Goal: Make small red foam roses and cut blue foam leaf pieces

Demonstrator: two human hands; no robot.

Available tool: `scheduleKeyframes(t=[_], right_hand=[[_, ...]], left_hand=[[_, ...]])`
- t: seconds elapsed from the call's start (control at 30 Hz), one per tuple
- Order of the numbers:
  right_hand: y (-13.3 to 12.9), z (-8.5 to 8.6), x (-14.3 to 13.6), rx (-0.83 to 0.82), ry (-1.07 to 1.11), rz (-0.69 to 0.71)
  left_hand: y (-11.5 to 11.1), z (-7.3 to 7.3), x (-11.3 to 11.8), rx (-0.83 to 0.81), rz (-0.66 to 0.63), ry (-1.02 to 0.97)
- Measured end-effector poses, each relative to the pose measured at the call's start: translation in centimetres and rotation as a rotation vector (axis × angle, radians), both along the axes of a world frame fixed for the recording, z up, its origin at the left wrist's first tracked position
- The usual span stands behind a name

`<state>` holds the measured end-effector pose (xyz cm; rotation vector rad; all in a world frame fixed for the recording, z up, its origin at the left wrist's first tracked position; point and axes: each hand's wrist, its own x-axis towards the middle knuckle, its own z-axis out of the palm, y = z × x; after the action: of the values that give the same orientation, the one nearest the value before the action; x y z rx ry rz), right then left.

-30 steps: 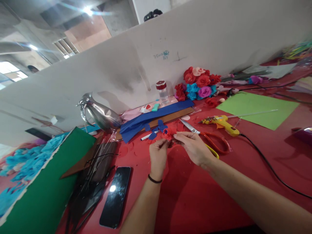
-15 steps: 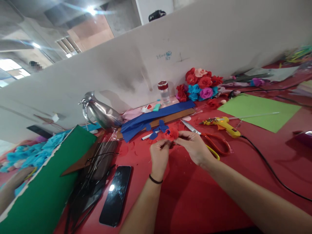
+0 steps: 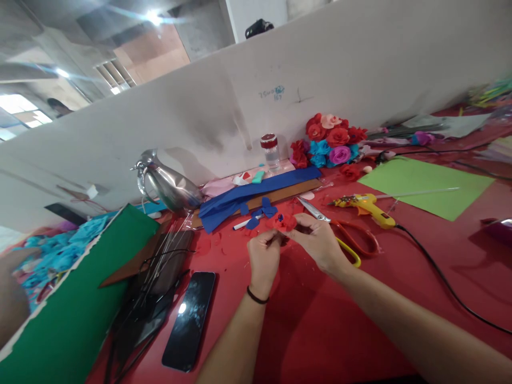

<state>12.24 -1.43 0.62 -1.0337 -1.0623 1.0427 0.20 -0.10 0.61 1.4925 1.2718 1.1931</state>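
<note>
Red crepe-like paper makes up the small flower [image 3: 285, 221] at the middle of the head view, a dark blue centre showing in it; the clock directions here are taken from that flower. The left hand [image 3: 264, 255] comes up from seven o'clock, thumb and forefinger pinched together at the flower's underside. The right hand [image 3: 319, 241], at four o'clock, has its thumb and fingers closed on the flower's right edge, with hardly any gap between the tips. The flower is held between the two hands, over the red table [image 3: 312, 330].

At nine o'clock a white marker [image 3: 241, 225] lies near cut blue petals [image 3: 252, 223]. A blue paper strip [image 3: 260, 192] and a brown strip [image 3: 304, 186] run side by side beyond them, towards eleven. A jar with a red lid [image 3: 271, 154] stands near twelve, and a bunch of paper flowers [image 3: 338, 137] sits at one. At three lie scissors [image 3: 354, 240], partly behind the right hand, then a yellow glue gun [image 3: 368, 205] and a light green sheet [image 3: 436, 186]. A steel pitcher [image 3: 174, 184] leans between nine and ten. The phone [image 3: 189, 322] lies at eight, with a green board [image 3: 92, 298] farther left and another person's blurred arm [image 3: 11, 298] beyond it.
</note>
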Motion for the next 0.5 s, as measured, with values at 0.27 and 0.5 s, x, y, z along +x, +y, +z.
scheduleKeyframes(t=[0.27, 0.5], right_hand=[[0.07, -0.47, 0.07, 0.051, -0.106, -0.062], [-0.2, 0.31, -0.2, -0.011, 0.165, 0.071]], left_hand=[[-0.18, 0.34, 0.1, -0.006, -0.01, -0.043], [0.31, 0.04, -0.22, -0.009, 0.047, -0.106]])
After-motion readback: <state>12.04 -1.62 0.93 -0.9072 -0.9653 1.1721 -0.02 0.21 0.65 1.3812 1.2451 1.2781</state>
